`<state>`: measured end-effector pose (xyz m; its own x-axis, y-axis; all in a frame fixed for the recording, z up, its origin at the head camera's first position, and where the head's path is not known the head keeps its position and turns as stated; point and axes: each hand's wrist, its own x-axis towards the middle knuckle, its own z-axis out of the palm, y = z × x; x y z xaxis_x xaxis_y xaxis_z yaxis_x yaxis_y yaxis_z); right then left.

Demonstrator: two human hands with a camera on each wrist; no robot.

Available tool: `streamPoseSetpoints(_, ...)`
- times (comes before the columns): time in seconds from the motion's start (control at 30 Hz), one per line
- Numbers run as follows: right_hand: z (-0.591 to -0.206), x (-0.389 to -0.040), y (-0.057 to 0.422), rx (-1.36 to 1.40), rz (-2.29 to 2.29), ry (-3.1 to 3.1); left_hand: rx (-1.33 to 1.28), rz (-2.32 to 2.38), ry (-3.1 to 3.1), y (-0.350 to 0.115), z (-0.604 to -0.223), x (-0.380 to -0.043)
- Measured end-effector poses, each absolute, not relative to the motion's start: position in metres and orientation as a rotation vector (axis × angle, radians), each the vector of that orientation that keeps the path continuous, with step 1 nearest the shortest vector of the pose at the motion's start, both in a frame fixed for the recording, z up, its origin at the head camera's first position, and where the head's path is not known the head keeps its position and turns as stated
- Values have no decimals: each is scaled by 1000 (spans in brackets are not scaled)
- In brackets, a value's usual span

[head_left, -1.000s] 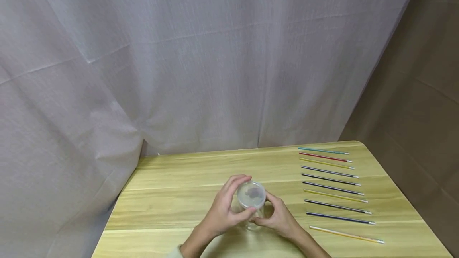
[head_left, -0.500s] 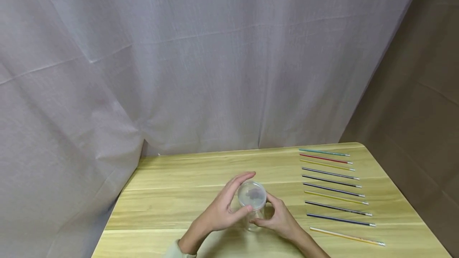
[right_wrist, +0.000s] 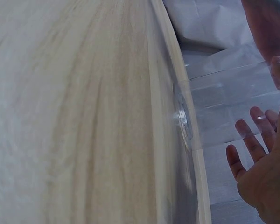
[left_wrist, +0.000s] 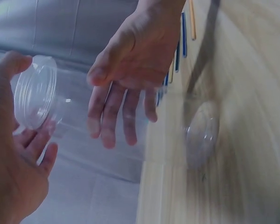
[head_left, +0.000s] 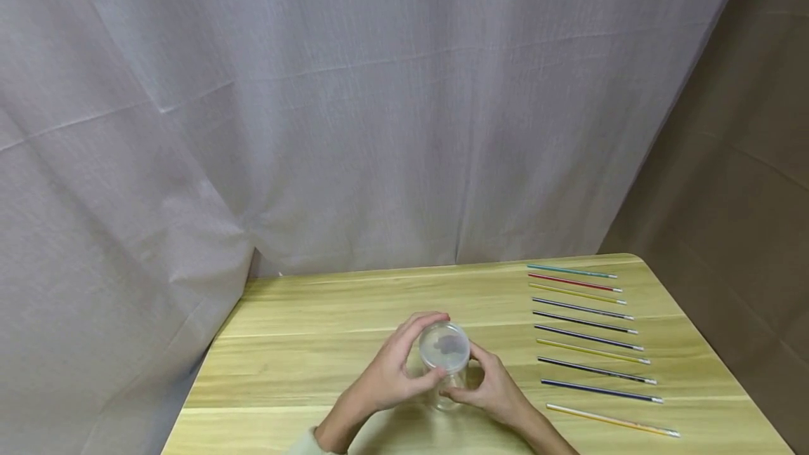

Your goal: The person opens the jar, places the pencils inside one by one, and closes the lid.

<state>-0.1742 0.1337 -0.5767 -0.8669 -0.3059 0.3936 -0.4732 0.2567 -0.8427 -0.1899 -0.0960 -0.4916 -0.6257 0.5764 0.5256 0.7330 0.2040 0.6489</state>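
Note:
A tall clear plastic jar (right_wrist: 214,105) stands upright on the wooden table, its round lid (head_left: 444,347) on top. My left hand (head_left: 393,374) holds the lid from the left, with the thumb at its near edge and the fingers curved along the far edge. Lower down, my right hand (head_left: 498,386) grips the jar's body from the right. In the left wrist view the right hand's fingers (left_wrist: 111,112) show through the transparent wall. The jar's base (left_wrist: 202,133) rests on the tabletop.
Several pencils, among them a green one (head_left: 571,271), a red one (head_left: 575,282) and an orange-yellow one (head_left: 612,420), lie in a spaced column on the right of the table (head_left: 284,343). A grey curtain (head_left: 354,125) hangs behind the table.
The left hand's fingers lifted off the lid's far edge half a second ago and now lie round it again. The right hand keeps its grip; jar and pencils stay in place.

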Motion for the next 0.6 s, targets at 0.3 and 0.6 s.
streamPoseSetpoints(0.3,-575,-175,134,737,1638,-2381,-980,-1148,-2368,-85,-490,-175)
streamPoseSetpoints(0.6,-577,-174,135,741,1641,-2365,-1204,-1266,-2401,-94,-477,-182)
